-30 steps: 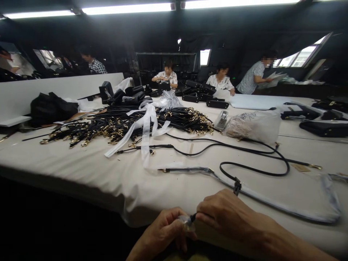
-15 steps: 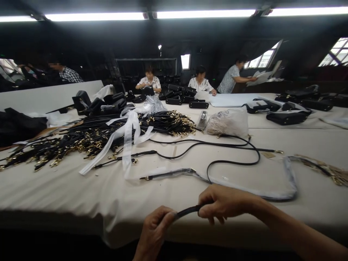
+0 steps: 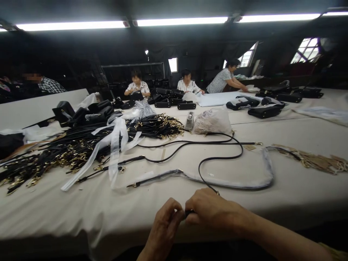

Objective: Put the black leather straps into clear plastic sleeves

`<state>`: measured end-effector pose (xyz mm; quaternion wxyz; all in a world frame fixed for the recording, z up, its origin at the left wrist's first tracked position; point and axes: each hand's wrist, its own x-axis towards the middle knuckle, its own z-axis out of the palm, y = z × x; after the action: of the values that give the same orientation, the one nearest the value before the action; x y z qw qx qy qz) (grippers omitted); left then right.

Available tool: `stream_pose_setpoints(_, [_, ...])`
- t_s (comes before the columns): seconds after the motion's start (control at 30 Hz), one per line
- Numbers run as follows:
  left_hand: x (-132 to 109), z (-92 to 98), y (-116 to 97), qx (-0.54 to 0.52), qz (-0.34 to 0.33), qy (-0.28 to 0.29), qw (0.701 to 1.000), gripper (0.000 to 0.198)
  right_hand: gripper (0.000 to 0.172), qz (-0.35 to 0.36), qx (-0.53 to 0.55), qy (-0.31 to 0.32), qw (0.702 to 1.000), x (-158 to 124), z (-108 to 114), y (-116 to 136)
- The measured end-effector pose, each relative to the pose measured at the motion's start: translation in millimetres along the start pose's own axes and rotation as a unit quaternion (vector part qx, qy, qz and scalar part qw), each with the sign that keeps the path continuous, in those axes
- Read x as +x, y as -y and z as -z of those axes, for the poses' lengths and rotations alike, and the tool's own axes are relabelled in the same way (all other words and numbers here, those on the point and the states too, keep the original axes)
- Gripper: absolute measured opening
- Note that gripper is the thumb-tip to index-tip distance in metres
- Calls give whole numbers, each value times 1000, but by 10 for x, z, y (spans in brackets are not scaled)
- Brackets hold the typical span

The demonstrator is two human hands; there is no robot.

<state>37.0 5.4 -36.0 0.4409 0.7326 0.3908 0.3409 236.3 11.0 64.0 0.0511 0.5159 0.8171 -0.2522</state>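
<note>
Near the front edge of the cloth-covered table, my right hand is closed on a black strap, of which only a short piece shows. My left hand pinches at the same piece, its fingertips almost touching the right hand. From behind my right hand a thin black strap curves back over the cloth. Beyond my hands lies another strap in clear plastic wrap. At the left is a large heap of black straps with gold clasps, with white strips draped over it.
A filled plastic bag stands beside a small clear-and-metal object. Tan tags lie at the right. Black bags sit farther back. Several people are across the table, one leaning over a pale sheet.
My hands have come closer together, and less of the strap shows between them. The view has turned to the right. The person at the back right has bent lower, with arms down toward the table.
</note>
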Motion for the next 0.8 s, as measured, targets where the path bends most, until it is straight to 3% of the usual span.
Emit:
stream_pose_setpoints(0.07, [0,-30,46,62,-53,-22,996,25,33,21,133,31,990,-52,12,-166])
stream_pose_setpoints(0.17, [-16,-85,95,142,-142,-25,979,20,31,-15,307,88,947,-113,-21,-413])
stream_pose_setpoints(0.27, [-15,-153,120,191,-240,-41,951,10,21,-63,406,46,910,-130,-120,-518])
stream_pose_setpoints(0.33, [7,-170,125,188,-243,-64,949,13,17,-84,471,34,877,-126,-194,-515])
stream_pose_setpoints(0.4, [42,-141,105,158,-157,-71,972,17,18,-93,511,51,853,-124,-260,-496])
stream_pose_setpoints(0.43, [60,-109,83,138,-92,-61,984,18,18,-86,504,51,858,-124,-291,-487])
stream_pose_setpoints(0.53, [93,5,-4,41,102,16,994,17,17,5,338,-54,940,-132,-391,-455])
stream_pose_setpoints(0.57, [92,33,-29,-11,157,47,986,16,16,46,248,-107,962,-135,-429,-433])
stream_pose_setpoints(0.63, [72,52,-57,-120,241,97,958,14,12,122,72,-182,973,-136,-510,-360])
stream_pose_setpoints(0.7, [40,21,-64,-196,283,122,931,18,9,170,-48,-209,962,-127,-581,-252])
stream_pose_setpoints(0.8, [7,-64,-73,-240,308,121,913,20,10,191,-114,-204,954,-88,-619,-98])
